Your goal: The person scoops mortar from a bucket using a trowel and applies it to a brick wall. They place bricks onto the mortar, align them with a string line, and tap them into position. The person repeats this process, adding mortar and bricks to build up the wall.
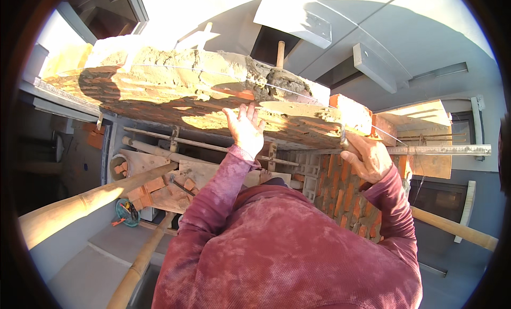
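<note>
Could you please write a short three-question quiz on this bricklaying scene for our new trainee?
1. Which hand holds the flat metal trowel?
2. True or false: the bare left hand, raised near the orange brick wall with grey mortar, is clenched in a fist.
3. The thin white string runs along: A) a round tan bamboo pole; B) the top of the brick wall; C) a maroon sleeve.

Key: 1. The bare right hand, closed around the handle. 2. False; the hand is open, with its fingers extended. 3. B.
</note>
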A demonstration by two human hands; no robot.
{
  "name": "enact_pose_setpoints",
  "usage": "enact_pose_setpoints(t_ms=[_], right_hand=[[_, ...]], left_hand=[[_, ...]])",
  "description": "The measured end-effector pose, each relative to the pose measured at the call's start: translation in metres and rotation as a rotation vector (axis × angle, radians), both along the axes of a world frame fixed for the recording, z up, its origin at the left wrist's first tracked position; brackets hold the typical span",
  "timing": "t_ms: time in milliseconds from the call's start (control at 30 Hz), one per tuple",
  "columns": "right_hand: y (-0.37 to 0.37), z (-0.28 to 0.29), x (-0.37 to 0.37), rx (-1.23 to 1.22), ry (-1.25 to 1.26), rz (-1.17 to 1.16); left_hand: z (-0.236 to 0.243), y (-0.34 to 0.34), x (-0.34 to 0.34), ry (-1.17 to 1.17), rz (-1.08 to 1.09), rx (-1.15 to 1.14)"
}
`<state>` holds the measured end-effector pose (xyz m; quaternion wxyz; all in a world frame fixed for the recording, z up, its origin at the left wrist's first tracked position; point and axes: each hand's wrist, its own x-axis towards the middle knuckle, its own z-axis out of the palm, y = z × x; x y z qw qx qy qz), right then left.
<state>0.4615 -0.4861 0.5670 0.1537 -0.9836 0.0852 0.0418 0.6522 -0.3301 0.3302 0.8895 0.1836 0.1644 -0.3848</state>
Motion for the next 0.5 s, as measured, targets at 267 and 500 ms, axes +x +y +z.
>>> enact_pose_setpoints(t_ms=[267, 500], right_hand=[[-0.014, -0.201, 0.010, 0.169, -0.102, -0.197], [-0.004, -0.203, -0.055, 0.097, -0.212, -0.325]], left_hand=[[-0.053, 0.065, -0.008, -0.011, -0.061, 0.253], [-0.090, 0.146, -0.024, -0.020, 0.042, 0.444]])
